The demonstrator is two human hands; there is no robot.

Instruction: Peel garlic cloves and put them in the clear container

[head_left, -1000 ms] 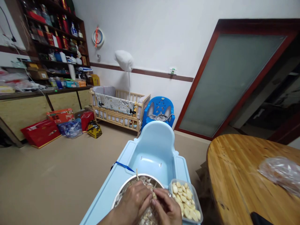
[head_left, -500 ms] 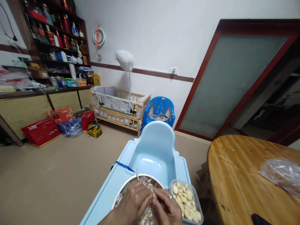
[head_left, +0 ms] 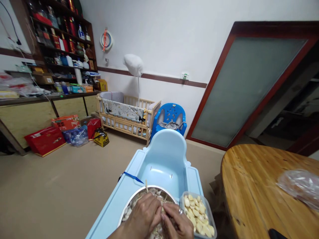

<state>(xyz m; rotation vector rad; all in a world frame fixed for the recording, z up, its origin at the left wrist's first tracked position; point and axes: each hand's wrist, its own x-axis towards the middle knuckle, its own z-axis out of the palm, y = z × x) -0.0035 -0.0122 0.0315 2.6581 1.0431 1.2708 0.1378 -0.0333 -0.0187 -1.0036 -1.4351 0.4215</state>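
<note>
Over the steel bowl [head_left: 166, 194] of papery skins [head_left: 127, 211]: left hand [head_left: 146, 212] and right hand [head_left: 178, 220], fingertips meeting, pinching a small pale piece [head_left: 163, 210], mostly hidden. Change: slight finger shift only; pale cloves [head_left: 199, 214] in the tub [head_left: 210, 212] alongside, seemingly unchanged; work stays on that piece.
</note>
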